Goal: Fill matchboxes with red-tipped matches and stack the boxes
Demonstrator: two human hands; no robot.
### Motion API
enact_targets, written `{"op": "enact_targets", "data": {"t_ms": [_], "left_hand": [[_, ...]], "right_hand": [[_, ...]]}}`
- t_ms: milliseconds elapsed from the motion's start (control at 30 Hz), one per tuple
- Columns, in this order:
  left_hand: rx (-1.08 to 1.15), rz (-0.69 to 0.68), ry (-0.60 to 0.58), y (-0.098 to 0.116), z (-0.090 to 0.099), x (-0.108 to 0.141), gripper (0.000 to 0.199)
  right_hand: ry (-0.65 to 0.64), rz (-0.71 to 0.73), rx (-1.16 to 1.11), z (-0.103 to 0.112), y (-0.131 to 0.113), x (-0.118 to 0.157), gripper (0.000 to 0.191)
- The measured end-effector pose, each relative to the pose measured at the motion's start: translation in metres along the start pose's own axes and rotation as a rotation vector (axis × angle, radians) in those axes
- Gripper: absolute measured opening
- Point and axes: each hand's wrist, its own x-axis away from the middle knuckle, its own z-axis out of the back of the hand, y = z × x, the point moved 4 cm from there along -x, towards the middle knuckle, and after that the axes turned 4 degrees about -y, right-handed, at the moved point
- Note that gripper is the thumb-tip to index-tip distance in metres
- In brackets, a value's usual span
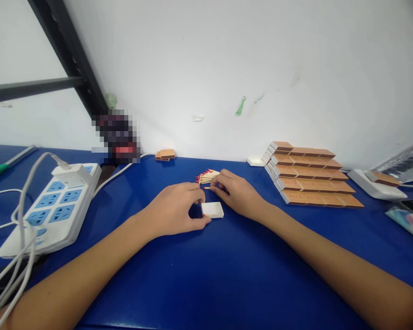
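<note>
A small white matchbox tray lies on the blue table with a few matches along its near side. My left hand grips its left end, thumb at the near corner and fingers at the far one. Just beyond the tray, my right hand pinches a single match, whose red head points left. Behind that match is a loose pile of red-headed matches, partly covered by my right fingers.
Stacked orange matchboxes stand at the right, by the wall. Two orange covers lie at the back, and another white tray sits beside the stack. A white power strip with cables occupies the left. A white device is far right.
</note>
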Motion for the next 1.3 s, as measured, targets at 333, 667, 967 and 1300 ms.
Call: {"op": "enact_targets", "data": {"t_ms": [333,667,967,1300], "left_hand": [[-0.062,0.026,0.038,-0.004,0.0,-0.001,0.028],[-0.054,-0.006,0.055,-0.002,0.0,-0.002,0.027],[-0.024,0.002,0.008,-0.003,-0.002,-0.003,0.026],[-0.034,-0.002,-0.035,0.0,0.0,-0.001,0.028]], "right_hand": [[-0.051,0.002,-0.072,0.022,-0.017,0.013,0.008],[-0.116,0.071,-0.193,0.027,-0.049,0.024,0.01],[-0.185,0.183,-0.284,0.032,-0.056,0.029,0.031],[0.01,0.02,-0.052,0.01,-0.006,0.006,0.031]]}}
